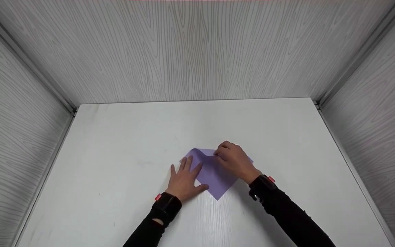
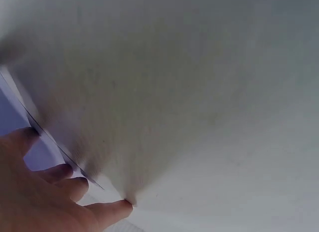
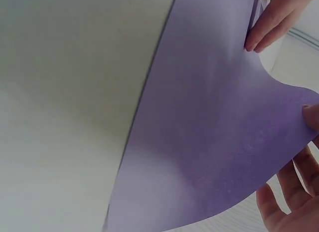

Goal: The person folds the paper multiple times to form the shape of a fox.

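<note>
A sheet of purple paper [image 1: 217,183] lies on the white table, one corner toward me, its far part bent up in a curve. Spread over the sheet's left side is my left hand [image 1: 183,181], its fingers straight and its thumb by the lower left edge. My right hand [image 1: 236,160] pinches the far edge of the paper. In the right wrist view, the thumb lies on top of the raised paper [image 3: 199,107] and the other fingers are beneath it. The left wrist view shows only a strip of the paper [image 2: 42,157] beside the left fingers.
The white tabletop [image 1: 122,147] surrounds the paper. A grey wood-grain panel [image 1: 197,51] stands behind it, with side panels at left [image 1: 19,130] and right [image 1: 375,103]. Both wrists wear black bands [image 1: 166,206].
</note>
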Motion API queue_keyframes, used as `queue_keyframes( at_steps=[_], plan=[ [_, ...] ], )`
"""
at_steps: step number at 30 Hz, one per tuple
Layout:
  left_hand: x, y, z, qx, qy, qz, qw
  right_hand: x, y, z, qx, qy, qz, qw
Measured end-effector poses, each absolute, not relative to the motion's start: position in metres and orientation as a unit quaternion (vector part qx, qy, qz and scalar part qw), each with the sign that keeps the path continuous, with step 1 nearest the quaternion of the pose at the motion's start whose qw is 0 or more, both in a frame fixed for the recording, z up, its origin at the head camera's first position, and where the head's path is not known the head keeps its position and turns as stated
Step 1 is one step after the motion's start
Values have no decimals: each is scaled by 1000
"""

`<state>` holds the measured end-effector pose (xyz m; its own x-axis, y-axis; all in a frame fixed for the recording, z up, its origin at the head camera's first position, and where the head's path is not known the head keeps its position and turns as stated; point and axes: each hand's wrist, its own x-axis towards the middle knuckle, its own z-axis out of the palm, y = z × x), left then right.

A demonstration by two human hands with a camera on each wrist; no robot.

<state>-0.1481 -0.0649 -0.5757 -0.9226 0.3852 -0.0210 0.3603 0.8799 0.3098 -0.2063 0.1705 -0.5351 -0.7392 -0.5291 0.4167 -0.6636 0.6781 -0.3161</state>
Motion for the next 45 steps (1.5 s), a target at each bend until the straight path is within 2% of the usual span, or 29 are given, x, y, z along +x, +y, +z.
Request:
queue_keyframes(
  at_steps=[7,18,30,45],
  plan=[
    [-151,-61,-577,175,970,166,37,-199,179,-543,356,-899,208,149],
    [-150,-58,-580,163,973,159,31,-184,189,-546,369,-907,192,73],
    [-153,-52,-574,140,975,162,56,-178,193,-555,420,-886,162,111],
    [-153,-62,-576,174,973,145,50,-174,194,-566,422,-895,125,69]
  ],
)
